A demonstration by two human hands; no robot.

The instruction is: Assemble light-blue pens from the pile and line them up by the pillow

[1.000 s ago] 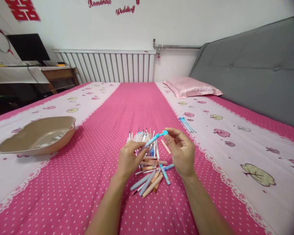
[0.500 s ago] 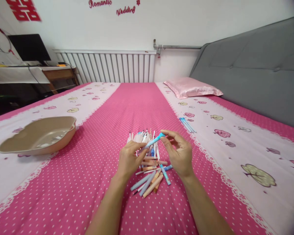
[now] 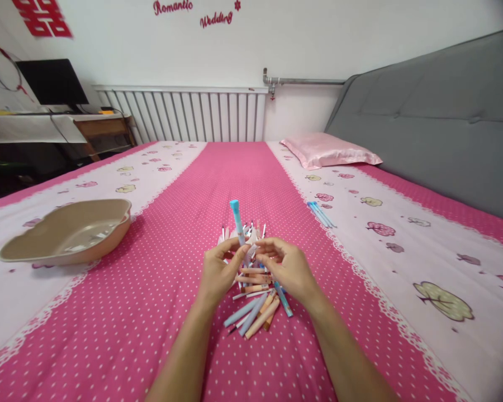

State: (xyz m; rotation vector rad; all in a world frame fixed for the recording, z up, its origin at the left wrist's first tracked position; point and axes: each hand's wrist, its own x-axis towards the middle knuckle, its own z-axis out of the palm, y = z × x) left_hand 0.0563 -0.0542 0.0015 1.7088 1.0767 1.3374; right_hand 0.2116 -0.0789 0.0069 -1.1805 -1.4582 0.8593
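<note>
A pile of pens (image 3: 255,290) in blue, peach and white lies on the pink dotted bedspread (image 3: 167,312) just in front of me. My left hand (image 3: 220,273) pinches the lower end of a light blue capped pen (image 3: 237,220), which stands nearly upright above the pile. My right hand (image 3: 287,268) sits close beside it over the pile, fingers curled toward the pen's base; whether it grips the pen I cannot make out.
A tan scalloped tray (image 3: 67,231) rests on the bed at the left. A few blue pens (image 3: 321,214) lie apart at the right. A pink pillow (image 3: 331,149) sits by the grey headboard (image 3: 436,123). A radiator (image 3: 193,114) and desk (image 3: 54,128) stand beyond.
The blue pen has swung from slanting to the right, between both hands, to nearly upright. My right hand let go of its cap end and moved down left toward my left hand.
</note>
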